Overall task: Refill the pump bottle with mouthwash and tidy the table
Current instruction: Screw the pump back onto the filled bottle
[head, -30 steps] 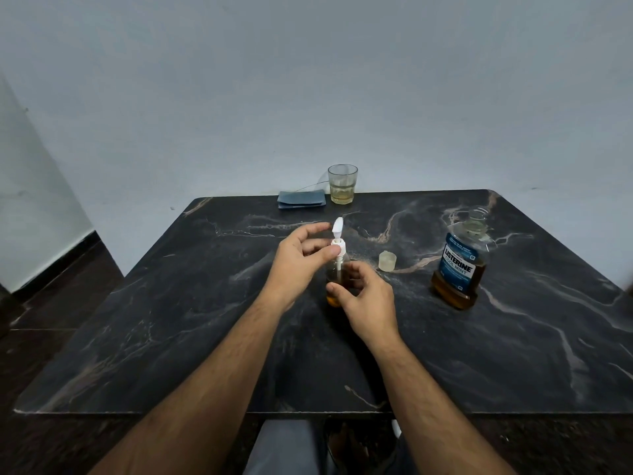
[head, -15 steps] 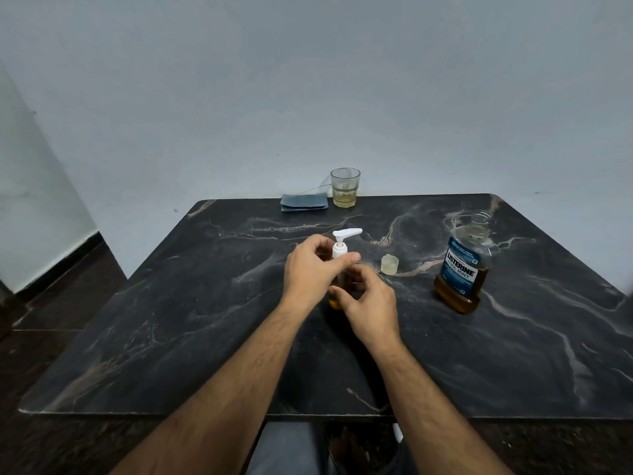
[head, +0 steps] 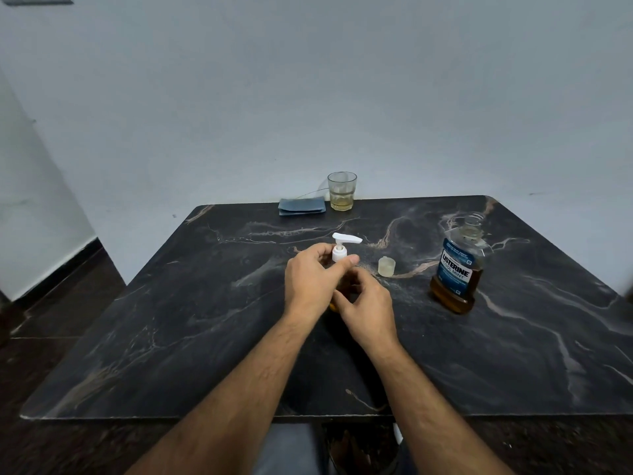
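Dark marble worktop (head: 171,337): mid-table, the left hand (head: 310,282) pinches the pump bottle (head: 339,252) collar while the right hand (head: 368,308) grips its body (screwing the pump home, likely). Next: recap the open mouthwash bottle (head: 457,272) with the cap (head: 386,266).

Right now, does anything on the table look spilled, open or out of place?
No spill shows. The mouthwash bottle stands open, its cap lying loose on the table to its left. The left hand grips the pump head on the pump bottle while the right hand holds its body.
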Demonstrator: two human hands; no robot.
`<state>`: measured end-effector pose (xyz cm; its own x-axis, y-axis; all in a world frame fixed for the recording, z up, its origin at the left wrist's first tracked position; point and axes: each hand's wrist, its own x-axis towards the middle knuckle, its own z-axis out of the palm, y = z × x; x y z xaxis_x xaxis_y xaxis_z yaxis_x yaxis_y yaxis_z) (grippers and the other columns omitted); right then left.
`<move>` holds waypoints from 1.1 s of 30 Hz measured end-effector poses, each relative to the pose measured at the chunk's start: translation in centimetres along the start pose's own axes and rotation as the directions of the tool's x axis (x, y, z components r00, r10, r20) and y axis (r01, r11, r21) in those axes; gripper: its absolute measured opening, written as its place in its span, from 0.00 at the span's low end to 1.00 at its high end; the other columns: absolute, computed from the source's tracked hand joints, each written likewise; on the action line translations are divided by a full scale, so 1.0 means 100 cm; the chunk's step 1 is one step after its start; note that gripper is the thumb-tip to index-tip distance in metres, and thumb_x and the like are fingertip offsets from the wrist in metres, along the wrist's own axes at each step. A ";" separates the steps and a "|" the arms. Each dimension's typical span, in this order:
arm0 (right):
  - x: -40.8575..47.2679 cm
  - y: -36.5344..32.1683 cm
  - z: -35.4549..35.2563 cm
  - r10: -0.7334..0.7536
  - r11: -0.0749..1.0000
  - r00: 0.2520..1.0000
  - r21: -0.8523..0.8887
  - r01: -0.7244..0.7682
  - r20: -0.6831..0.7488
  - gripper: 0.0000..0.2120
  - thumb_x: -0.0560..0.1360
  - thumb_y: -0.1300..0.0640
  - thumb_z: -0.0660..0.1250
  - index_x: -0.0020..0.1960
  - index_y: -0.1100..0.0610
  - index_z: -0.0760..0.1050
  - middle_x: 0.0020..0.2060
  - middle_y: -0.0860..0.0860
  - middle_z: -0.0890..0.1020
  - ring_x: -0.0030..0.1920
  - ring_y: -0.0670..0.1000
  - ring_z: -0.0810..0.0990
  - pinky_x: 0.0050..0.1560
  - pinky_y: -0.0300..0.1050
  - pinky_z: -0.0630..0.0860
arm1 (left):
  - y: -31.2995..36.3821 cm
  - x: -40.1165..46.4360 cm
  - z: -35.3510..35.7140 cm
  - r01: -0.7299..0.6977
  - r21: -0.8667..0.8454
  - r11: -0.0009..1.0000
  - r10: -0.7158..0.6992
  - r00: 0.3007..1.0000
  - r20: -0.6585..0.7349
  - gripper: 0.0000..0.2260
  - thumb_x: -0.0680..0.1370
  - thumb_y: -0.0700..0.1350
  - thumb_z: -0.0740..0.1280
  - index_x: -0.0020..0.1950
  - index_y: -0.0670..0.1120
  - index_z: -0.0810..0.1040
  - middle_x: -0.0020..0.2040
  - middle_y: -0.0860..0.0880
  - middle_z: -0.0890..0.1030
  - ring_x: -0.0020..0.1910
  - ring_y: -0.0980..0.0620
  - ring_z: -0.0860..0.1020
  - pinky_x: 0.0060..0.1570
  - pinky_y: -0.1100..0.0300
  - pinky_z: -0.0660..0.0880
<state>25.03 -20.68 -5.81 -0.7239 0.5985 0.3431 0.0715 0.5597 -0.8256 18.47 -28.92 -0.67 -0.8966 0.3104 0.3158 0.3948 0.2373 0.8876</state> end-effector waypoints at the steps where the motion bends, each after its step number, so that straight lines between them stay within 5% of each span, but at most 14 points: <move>1: 0.000 -0.001 0.000 0.002 1.000 1.000 -0.019 -0.001 0.009 0.19 0.69 0.48 0.73 0.59 0.48 0.77 0.49 0.43 0.84 0.51 0.43 0.82 0.54 0.48 0.79 | 0.003 -0.002 0.002 0.014 0.010 1.000 -0.013 1.000 -0.026 0.09 0.67 0.57 0.77 0.41 0.54 0.84 0.36 0.59 0.84 0.39 0.61 0.82 0.44 0.58 0.79; 6: 0.003 -0.005 -0.003 0.023 0.999 1.000 -0.037 -0.022 0.014 0.20 0.67 0.47 0.75 0.56 0.50 0.78 0.48 0.44 0.84 0.49 0.44 0.82 0.53 0.46 0.79 | 0.011 -0.002 0.004 0.011 0.127 0.992 -0.004 0.999 -0.050 0.11 0.71 0.59 0.74 0.41 0.52 0.84 0.33 0.56 0.83 0.36 0.60 0.81 0.38 0.63 0.75; 14: 0.011 -0.007 -0.007 -0.018 0.996 1.000 -0.089 0.020 0.024 0.13 0.68 0.51 0.76 0.50 0.55 0.80 0.42 0.48 0.85 0.45 0.49 0.82 0.49 0.49 0.79 | 0.002 0.007 -0.002 -0.107 0.136 0.985 0.102 0.994 0.045 0.09 0.75 0.54 0.72 0.44 0.49 0.85 0.34 0.51 0.83 0.35 0.55 0.79 0.39 0.57 0.74; 22: 0.020 -0.002 -0.012 -0.017 0.998 0.995 -0.059 0.023 0.095 0.14 0.67 0.50 0.78 0.51 0.52 0.81 0.40 0.45 0.83 0.42 0.45 0.81 0.48 0.48 0.79 | -0.008 0.022 -0.011 -0.165 0.025 0.986 0.157 0.966 0.207 0.03 0.75 0.48 0.74 0.43 0.51 0.84 0.27 0.63 0.77 0.28 0.66 0.73 0.33 0.70 0.67; 27: 0.024 -0.003 -0.016 -0.013 0.997 0.990 -0.076 0.024 0.142 0.14 0.67 0.50 0.78 0.50 0.53 0.81 0.38 0.45 0.82 0.42 0.45 0.81 0.45 0.45 0.78 | -0.006 0.028 -0.017 -0.175 -0.005 0.984 0.169 0.942 0.291 0.05 0.74 0.49 0.74 0.48 0.53 0.86 0.40 0.56 0.86 0.42 0.59 0.83 0.47 0.55 0.80; 33: 0.018 -0.005 -0.017 -0.045 0.992 0.989 -0.109 0.061 0.143 0.19 0.68 0.49 0.78 0.57 0.51 0.80 0.46 0.45 0.84 0.47 0.45 0.81 0.51 0.42 0.78 | -0.008 0.014 -0.016 -0.160 0.001 0.987 0.157 0.964 0.215 0.09 0.74 0.50 0.74 0.53 0.51 0.85 0.45 0.55 0.86 0.47 0.59 0.83 0.53 0.53 0.79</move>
<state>24.86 -18.93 -4.04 -0.8169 0.4850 0.3123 0.1019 0.6541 -0.7495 16.57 -30.10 -0.39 -0.7595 0.5341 0.3714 0.5337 0.1849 0.8252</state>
